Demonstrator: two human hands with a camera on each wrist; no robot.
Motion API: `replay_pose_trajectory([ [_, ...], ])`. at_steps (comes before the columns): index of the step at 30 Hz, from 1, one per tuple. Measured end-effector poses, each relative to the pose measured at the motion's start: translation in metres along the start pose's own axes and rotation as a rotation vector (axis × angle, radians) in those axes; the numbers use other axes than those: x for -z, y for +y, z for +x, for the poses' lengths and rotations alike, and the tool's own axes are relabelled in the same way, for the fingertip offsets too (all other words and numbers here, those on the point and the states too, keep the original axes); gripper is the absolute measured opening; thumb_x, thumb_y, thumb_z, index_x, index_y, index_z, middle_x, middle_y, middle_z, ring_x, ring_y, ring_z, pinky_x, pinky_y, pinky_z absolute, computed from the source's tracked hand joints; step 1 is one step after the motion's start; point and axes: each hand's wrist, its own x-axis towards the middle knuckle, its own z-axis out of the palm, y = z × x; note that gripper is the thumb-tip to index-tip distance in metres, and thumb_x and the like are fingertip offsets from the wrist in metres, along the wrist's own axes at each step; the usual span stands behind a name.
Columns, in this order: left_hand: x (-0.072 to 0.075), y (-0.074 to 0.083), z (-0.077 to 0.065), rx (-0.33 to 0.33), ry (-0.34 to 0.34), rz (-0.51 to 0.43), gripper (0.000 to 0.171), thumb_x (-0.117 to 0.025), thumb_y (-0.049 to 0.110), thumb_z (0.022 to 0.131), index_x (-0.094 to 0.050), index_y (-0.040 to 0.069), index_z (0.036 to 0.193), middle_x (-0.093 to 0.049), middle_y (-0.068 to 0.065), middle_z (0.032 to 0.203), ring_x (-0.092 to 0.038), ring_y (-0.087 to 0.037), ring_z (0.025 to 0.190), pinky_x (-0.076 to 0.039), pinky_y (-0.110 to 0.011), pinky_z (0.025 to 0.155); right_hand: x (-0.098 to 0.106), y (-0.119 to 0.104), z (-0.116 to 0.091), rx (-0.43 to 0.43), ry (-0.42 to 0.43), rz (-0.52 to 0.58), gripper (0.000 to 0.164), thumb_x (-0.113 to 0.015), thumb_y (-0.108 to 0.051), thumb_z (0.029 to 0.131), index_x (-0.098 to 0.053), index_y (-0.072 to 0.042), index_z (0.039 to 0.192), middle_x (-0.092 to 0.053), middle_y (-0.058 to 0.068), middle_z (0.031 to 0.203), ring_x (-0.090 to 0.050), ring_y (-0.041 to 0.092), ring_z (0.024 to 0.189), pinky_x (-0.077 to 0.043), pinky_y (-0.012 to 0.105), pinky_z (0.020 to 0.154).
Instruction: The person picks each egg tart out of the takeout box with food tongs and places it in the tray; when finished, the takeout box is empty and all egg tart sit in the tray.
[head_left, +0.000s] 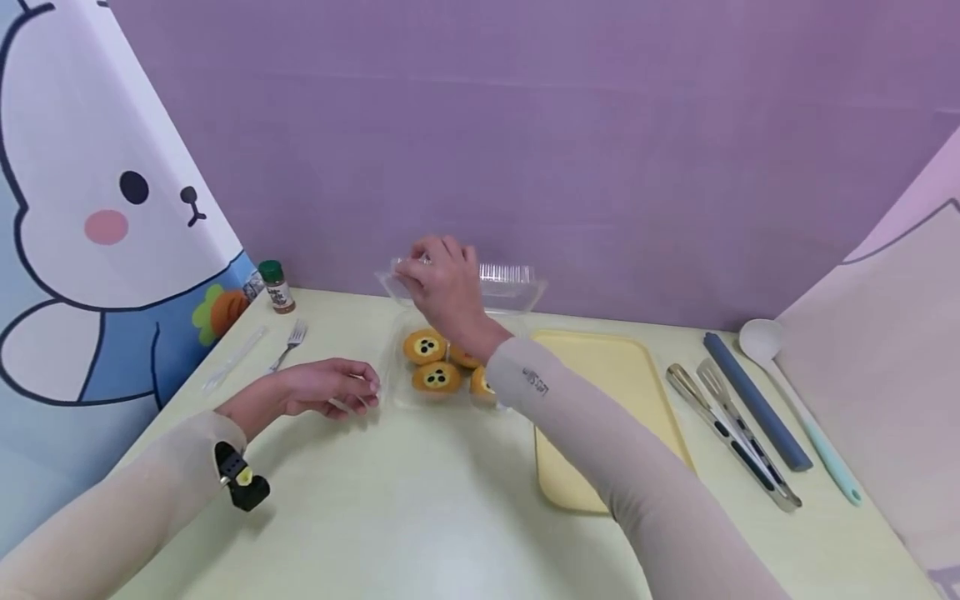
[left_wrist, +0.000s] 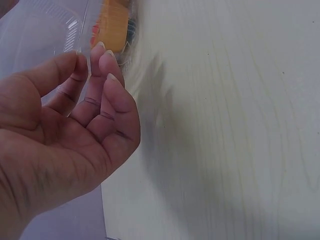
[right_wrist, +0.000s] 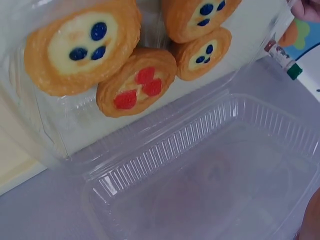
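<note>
The right hand (head_left: 444,287) pinches the raised lid (head_left: 513,293) of a clear plastic container (head_left: 392,379) of tarts (head_left: 437,378), the left hand (head_left: 326,387) loosely curled beside the container.

The head view looks forward and down from above the near side of the table (head_left: 420,517), far enough back to take in the purple wall (head_left: 525,167). The left wrist view sits close to the left hand (left_wrist: 75,115), rolled sideways, facing past its fingers. The right wrist view looks closely over the clear container (right_wrist: 170,147), roughly upside down. All 3 views share that container; 2, head and right wrist, share the green-capped bottle (right_wrist: 284,60).
</note>
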Motion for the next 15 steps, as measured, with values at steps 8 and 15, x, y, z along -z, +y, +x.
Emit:
replay_pose_trajectory([
  [8, -0.001, 0.001, -0.001, -0.001, -0.001, 0.008, 0.017, -0.056, 0.025, 0.103, -0.059, 0.010, 0.108, -0.067, -0.001, 0.103, -0.062, -0.018, 0.093, -0.048, -0.031, 0.075, -0.005, 0.008, 0.006, -0.011, 0.054, -0.002, 0.010, -0.075, -0.033, 0.090, -0.082, -0.026, 0.087, -0.066, -0.002, 0.092, -0.058, 0.020, 0.091, -0.039, 0.038, 0.074],
  [15, -0.001, 0.000, 0.000, -0.002, -0.002, 0.004, 0.018, -0.057, 0.025, 0.102, -0.059, 0.009, 0.109, -0.067, -0.001, 0.102, -0.063, -0.017, 0.092, -0.049, -0.031, 0.076, -0.008, 0.013, 0.010, -0.066, 0.053, 0.036, 0.013, -0.076, -0.035, 0.088, -0.082, -0.024, 0.091, -0.065, -0.002, 0.088, -0.057, 0.021, 0.089, -0.038, 0.039, 0.076],
])
